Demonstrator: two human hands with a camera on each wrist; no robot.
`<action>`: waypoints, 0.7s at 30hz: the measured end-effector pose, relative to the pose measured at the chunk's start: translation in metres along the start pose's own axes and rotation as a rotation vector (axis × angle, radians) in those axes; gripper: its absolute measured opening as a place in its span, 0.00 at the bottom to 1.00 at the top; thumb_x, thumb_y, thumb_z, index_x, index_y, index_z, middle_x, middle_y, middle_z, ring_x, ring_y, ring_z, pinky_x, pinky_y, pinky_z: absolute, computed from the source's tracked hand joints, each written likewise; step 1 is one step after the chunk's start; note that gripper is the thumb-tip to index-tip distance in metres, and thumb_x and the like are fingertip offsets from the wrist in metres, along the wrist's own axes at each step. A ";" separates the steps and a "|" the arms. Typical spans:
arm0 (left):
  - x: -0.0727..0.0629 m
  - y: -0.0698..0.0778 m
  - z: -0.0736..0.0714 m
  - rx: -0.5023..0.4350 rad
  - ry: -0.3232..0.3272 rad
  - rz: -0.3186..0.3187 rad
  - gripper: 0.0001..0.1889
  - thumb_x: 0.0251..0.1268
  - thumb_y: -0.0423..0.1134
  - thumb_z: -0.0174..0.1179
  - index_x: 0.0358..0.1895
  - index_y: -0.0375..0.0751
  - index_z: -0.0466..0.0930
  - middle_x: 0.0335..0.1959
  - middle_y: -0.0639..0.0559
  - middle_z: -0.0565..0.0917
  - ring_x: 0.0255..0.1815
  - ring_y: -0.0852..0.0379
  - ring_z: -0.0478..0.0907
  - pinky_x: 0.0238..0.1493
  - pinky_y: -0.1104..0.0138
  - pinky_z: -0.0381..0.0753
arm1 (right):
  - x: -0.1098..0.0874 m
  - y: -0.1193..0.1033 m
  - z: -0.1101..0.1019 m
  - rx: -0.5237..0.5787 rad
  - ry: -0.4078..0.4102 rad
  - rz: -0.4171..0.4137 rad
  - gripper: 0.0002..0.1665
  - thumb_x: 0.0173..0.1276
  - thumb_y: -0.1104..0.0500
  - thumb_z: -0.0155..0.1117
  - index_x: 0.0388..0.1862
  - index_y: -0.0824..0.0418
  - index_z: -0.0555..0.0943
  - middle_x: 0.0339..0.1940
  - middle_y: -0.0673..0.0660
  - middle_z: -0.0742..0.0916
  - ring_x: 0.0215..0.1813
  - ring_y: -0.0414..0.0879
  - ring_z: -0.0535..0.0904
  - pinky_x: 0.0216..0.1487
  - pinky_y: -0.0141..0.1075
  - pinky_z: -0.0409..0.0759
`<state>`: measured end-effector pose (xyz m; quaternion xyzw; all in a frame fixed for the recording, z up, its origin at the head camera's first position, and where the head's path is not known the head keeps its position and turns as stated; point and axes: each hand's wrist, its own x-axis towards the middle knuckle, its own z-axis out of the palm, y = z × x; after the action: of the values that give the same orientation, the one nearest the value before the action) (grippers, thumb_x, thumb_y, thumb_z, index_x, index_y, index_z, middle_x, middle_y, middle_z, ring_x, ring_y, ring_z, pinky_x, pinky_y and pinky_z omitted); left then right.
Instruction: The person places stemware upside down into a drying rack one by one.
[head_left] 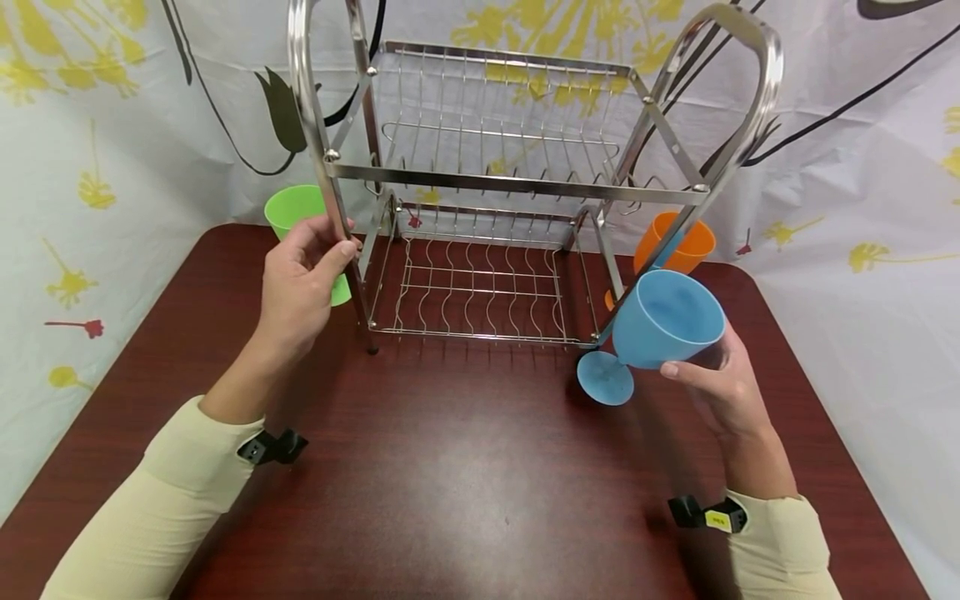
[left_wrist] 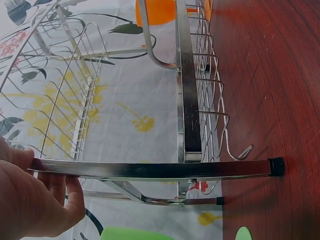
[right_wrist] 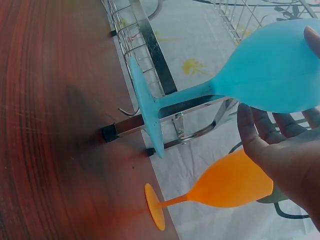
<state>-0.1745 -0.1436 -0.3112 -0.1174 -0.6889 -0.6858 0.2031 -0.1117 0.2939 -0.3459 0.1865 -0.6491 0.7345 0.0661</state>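
One bare left hand pinches the left front post of a two-level dish rack made of shiny silver metal, with thumb and fingers around it. The right hand grasps a light-blue, plastic-looking goblet by its wide round bowl. This goblet is roughly upright, just beside the right front leg of the rack; I cannot tell whether its flat round foot touches the bench, which is of dark red-brown wood. Near the rack's left side is a bright-green, plastic-looking goblet, partly hidden by the left hand. An orange, plastic-looking goblet stands near the rack's right side, farther back than the blue one.
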 end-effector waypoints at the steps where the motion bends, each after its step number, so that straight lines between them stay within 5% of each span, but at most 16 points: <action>1: 0.000 0.000 0.000 0.000 0.001 -0.001 0.09 0.66 0.29 0.59 0.48 0.33 0.79 0.39 0.54 0.83 0.42 0.58 0.79 0.43 0.72 0.77 | 0.000 0.000 0.000 -0.003 -0.001 0.001 0.48 0.51 0.82 0.54 0.73 0.68 0.58 0.65 0.65 0.72 0.62 0.53 0.70 0.58 0.36 0.78; 15: 0.000 -0.001 0.000 -0.010 0.004 -0.007 0.08 0.66 0.29 0.59 0.46 0.41 0.81 0.39 0.53 0.83 0.42 0.55 0.79 0.43 0.72 0.77 | 0.002 -0.002 0.008 -0.087 0.038 0.086 0.52 0.48 0.81 0.56 0.75 0.61 0.58 0.68 0.63 0.70 0.64 0.53 0.67 0.58 0.36 0.77; 21: 0.000 -0.002 0.000 0.000 0.010 -0.002 0.09 0.66 0.29 0.59 0.48 0.36 0.80 0.39 0.53 0.83 0.43 0.53 0.79 0.43 0.72 0.77 | 0.003 -0.004 0.011 -0.103 0.055 0.072 0.52 0.47 0.82 0.55 0.74 0.62 0.59 0.66 0.62 0.72 0.64 0.53 0.68 0.58 0.36 0.77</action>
<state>-0.1754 -0.1434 -0.3128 -0.1134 -0.6881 -0.6865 0.2060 -0.1109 0.2835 -0.3407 0.1389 -0.6904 0.7068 0.0670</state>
